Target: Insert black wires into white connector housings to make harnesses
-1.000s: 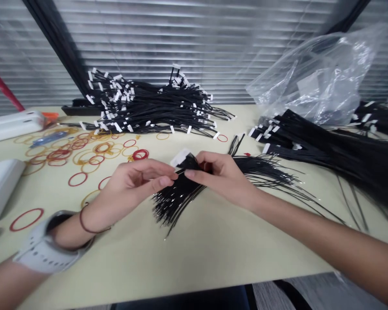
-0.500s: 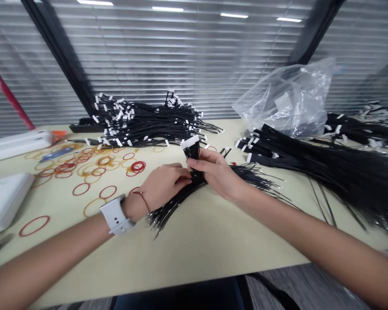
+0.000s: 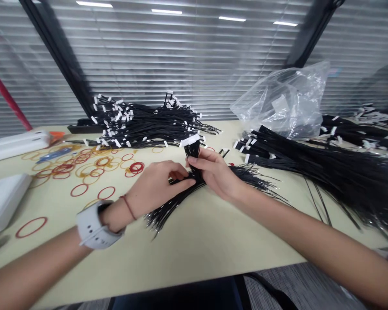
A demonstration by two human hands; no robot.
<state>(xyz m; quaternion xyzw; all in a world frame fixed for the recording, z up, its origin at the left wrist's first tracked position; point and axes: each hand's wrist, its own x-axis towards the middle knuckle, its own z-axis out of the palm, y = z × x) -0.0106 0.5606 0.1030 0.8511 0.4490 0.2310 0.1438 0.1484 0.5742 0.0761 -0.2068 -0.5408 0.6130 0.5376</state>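
Note:
My right hand point(image 3: 218, 172) is closed round a bundle of black cables point(image 3: 192, 150), just below its upright white connectors point(image 3: 190, 140). The thumb lies in front of the cables, and the other fingers are mostly hidden behind them. My left hand point(image 3: 158, 183) is at the same bundle, lower down, with its fingers curled and its thumb stretched across the wires. Its fingertips are partly hidden. The loose wire ends point(image 3: 158, 217) fan out below my left hand, and more black wires point(image 3: 257, 178) spread out behind my right wrist.
Red and yellow rubber bands point(image 3: 93, 165) lie scattered at the left, near two white boxes point(image 3: 6, 200). A large cable pile point(image 3: 148, 120) is at the back. To the right are another cable heap point(image 3: 297, 159) and a clear plastic bag point(image 3: 284, 103).
My left hand has turned, its wrist moving left and down, and its thumb now reaches further across the wires. My right hand keeps its hold on the bundle.

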